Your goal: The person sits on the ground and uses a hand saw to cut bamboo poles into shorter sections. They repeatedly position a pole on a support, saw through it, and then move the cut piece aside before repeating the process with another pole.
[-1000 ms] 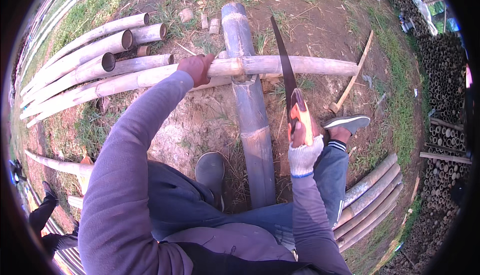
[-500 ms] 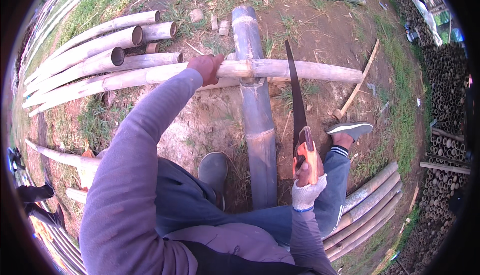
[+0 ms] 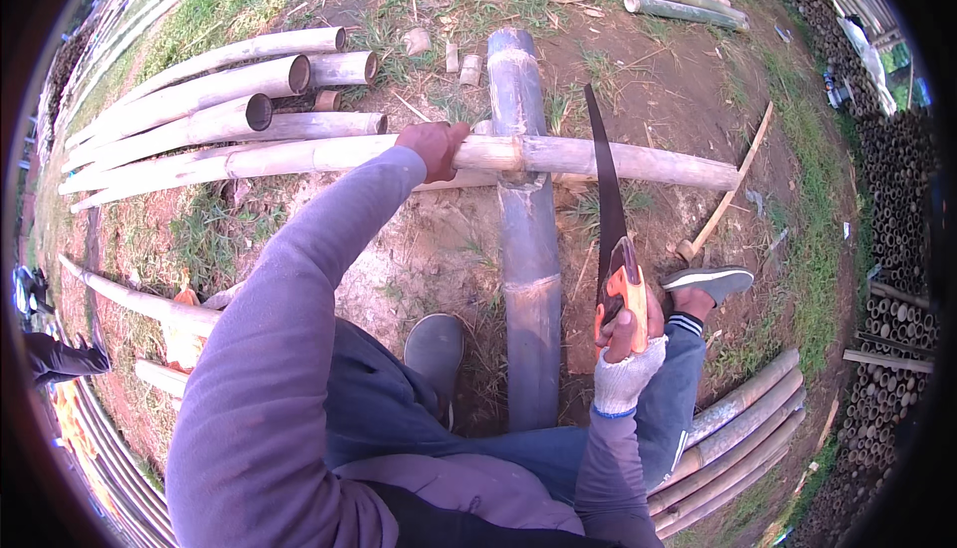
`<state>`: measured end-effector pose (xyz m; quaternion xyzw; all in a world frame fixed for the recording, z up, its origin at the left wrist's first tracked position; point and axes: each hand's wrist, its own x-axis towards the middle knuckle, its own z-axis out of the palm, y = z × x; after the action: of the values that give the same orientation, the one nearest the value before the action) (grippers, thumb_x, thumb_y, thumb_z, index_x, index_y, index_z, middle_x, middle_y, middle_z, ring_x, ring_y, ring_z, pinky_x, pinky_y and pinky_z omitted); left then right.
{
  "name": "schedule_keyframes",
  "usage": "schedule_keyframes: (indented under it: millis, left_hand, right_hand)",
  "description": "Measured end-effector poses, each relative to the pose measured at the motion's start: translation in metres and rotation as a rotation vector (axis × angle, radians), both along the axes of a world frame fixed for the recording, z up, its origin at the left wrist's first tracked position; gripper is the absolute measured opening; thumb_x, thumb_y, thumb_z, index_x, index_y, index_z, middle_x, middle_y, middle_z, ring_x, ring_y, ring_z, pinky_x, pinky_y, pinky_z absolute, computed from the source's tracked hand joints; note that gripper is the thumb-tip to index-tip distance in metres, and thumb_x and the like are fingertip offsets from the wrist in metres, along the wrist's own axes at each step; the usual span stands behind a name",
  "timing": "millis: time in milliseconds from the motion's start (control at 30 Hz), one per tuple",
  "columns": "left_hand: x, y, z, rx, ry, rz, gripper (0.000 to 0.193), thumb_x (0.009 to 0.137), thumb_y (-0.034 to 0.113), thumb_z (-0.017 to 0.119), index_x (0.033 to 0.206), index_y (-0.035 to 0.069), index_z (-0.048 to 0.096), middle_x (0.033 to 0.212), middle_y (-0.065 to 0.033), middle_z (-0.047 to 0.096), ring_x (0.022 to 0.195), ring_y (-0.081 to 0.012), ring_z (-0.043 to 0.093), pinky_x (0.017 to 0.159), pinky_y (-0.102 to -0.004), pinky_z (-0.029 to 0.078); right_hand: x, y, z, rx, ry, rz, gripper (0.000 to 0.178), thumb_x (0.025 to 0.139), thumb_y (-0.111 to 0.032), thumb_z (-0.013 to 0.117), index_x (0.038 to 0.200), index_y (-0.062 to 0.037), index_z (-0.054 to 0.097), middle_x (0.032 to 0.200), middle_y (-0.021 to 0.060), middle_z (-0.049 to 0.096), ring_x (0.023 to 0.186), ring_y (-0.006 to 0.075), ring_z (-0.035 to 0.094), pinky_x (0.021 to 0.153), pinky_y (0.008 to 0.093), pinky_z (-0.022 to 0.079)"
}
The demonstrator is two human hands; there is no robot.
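A long pale bamboo pole lies crosswise over a thick grey bamboo trunk on the ground. My bare left hand is closed around the pole, a little left of where the two cross. In my right hand, which wears a white knitted glove with bare fingertips, is a hand saw with an orange handle. Its dark blade points away from me and passes over the pole, right of the crossing. Whether the teeth touch the bamboo I cannot tell.
Several cut bamboo poles lie at the left, and more are stacked at the lower right. A split bamboo strip lies near the pole's right end. Large piles of bamboo fill the far right. Another person's leg shows at the left edge.
The whole scene has shifted slightly right and down in view. My left hand keeps its hold on the pole, and the saw stays in my right hand in nearly the same position.
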<state>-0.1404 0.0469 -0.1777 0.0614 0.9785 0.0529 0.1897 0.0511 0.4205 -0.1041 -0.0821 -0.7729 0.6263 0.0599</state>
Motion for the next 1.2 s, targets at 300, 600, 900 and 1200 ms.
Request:
schedule_keyframes:
  millis: [300,600,900,1200]
  left_hand:
    - [0.002,-0.005,-0.001,-0.047,-0.017,0.037,0.057,0.084,0.03,0.082,0.131,0.014,0.055,0.114,-0.0181,0.075,0.11,-0.0406,0.073,0.095,-0.05,0.058]
    - [-0.007,0.006,0.008,-0.075,-0.063,0.014,0.06,0.087,0.027,0.082,0.137,0.011,0.053,0.119,-0.0182,0.074,0.112,-0.0376,0.074,0.094,-0.0492,0.06]
    - [-0.002,-0.002,0.001,-0.072,-0.028,0.032,0.061,0.085,0.027,0.083,0.137,0.012,0.054,0.119,-0.0164,0.074,0.113,-0.0368,0.074,0.094,-0.0489,0.059]
    - [-0.006,-0.003,0.008,-0.086,-0.08,0.05,0.065,0.085,0.027,0.084,0.139,0.013,0.053,0.12,-0.0171,0.075,0.113,-0.0374,0.074,0.094,-0.0502,0.06]
  right_hand:
    - [0.06,0.033,0.013,0.113,-0.05,0.074,0.058,0.108,-0.038,0.062,0.141,0.01,0.06,0.122,0.0183,0.072,0.104,0.0255,0.071,0.092,0.0374,0.056]
    - [-0.096,-0.028,-0.027,0.072,0.157,-0.008,0.036,0.106,-0.016,0.068,0.138,0.0024,0.066,0.108,0.0126,0.076,0.096,0.0174,0.071,0.085,0.0321,0.057]
    - [0.0,0.002,-0.016,-0.023,0.005,0.004,0.055,0.107,-0.036,0.067,0.14,0.0074,0.062,0.12,0.0168,0.073,0.1,0.0194,0.071,0.087,0.0318,0.057]
    - [-0.015,0.003,-0.019,0.145,0.07,0.035,0.056,0.107,-0.039,0.062,0.139,0.0065,0.064,0.112,0.015,0.075,0.087,0.0171,0.07,0.078,0.0297,0.055]
